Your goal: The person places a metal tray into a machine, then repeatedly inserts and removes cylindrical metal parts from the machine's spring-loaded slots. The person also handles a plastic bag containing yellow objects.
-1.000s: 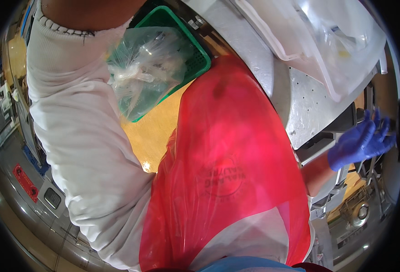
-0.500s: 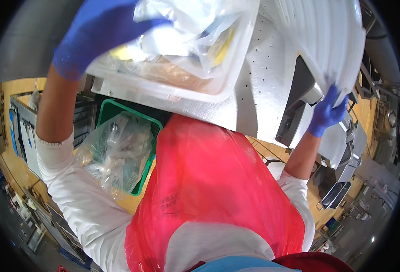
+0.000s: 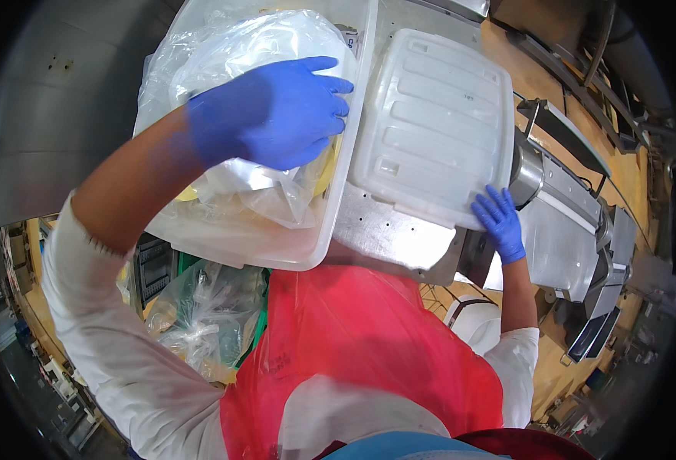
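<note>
My left hand (image 3: 277,115), in a blue glove, is over a translucent plastic bin (image 3: 338,199), its fingers stretched apart toward the bin's right wall. Beneath it, clear plastic bags (image 3: 265,38) fill the bin, with yellow patches showing among them; I cannot make out their contents. A whitish ribbed plastic lid (image 3: 438,126) lies nearly flat beside the bin, above the steel table. At the lid's near right corner is my right hand (image 3: 500,222), also gloved in blue, gripping the edge with fingers over the top. Its thumb is hidden.
The perforated steel table (image 3: 388,234) runs under the bin and lid. Below its left edge, a green basket (image 3: 257,330) holds a knotted clear bag (image 3: 200,314). Steel equipment (image 3: 564,230) stands to the right, near a white rounded object (image 3: 472,322).
The lid has gone from raised and tilted to nearly flat beside the bin, with my right hand at its corner. My left hand has moved right across the bags.
</note>
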`<act>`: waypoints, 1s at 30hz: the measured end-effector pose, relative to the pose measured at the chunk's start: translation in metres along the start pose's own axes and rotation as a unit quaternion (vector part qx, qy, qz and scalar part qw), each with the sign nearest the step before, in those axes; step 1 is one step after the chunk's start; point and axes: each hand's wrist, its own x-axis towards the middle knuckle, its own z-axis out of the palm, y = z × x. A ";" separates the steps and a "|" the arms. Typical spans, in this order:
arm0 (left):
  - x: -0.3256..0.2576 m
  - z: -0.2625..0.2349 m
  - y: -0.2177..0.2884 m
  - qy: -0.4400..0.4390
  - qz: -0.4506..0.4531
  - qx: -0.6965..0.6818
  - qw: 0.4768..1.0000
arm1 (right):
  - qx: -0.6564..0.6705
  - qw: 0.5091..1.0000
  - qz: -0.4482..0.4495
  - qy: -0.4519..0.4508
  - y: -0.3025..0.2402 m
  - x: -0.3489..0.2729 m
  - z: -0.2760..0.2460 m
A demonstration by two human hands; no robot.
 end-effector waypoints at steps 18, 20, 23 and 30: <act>-0.020 0.034 -0.030 -0.101 -0.122 0.128 0.979 | 0.162 0.954 -0.204 0.149 -0.132 0.251 -0.086; -0.034 0.039 -0.044 -0.085 -0.064 0.123 0.987 | 0.169 0.950 -0.206 0.161 -0.132 0.250 -0.084; -0.021 0.029 -0.039 -0.148 -0.052 0.111 0.981 | 0.196 0.942 -0.218 0.163 -0.123 0.251 -0.088; 0.067 0.068 -0.038 -0.121 0.047 0.190 0.973 | 0.235 0.937 -0.184 0.180 -0.110 0.225 -0.084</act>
